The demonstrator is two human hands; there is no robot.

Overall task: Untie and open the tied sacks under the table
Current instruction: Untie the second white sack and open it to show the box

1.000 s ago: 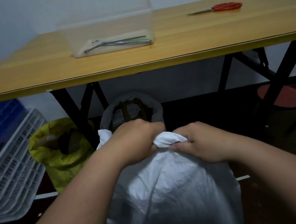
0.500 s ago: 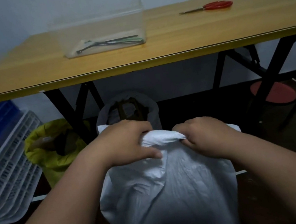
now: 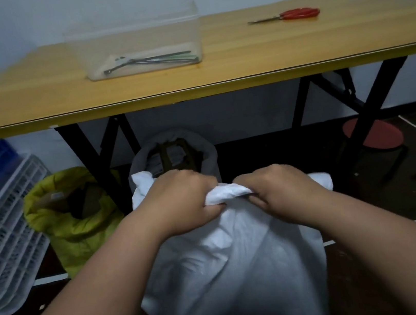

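Note:
A full white sack (image 3: 235, 274) stands on the floor in front of the wooden table (image 3: 189, 79). My left hand (image 3: 181, 201) and my right hand (image 3: 279, 190) both grip the bunched top of this sack, knuckles facing each other, with a fold of white cloth between them. Behind it, under the table, a grey sack (image 3: 208, 151) stands with its mouth open and dark contents showing. To the left a yellow sack (image 3: 74, 228) also stands with its mouth open.
Black table legs (image 3: 88, 159) cross behind the sacks. White and blue crates (image 3: 2, 236) lean at the left. A red stool (image 3: 376, 137) stands at the right. On the table sit a clear plastic box (image 3: 141, 45) and red-handled scissors (image 3: 296, 14).
My hands have drawn closer together on the sack's top, bunching the cloth between them. The view has shifted slightly.

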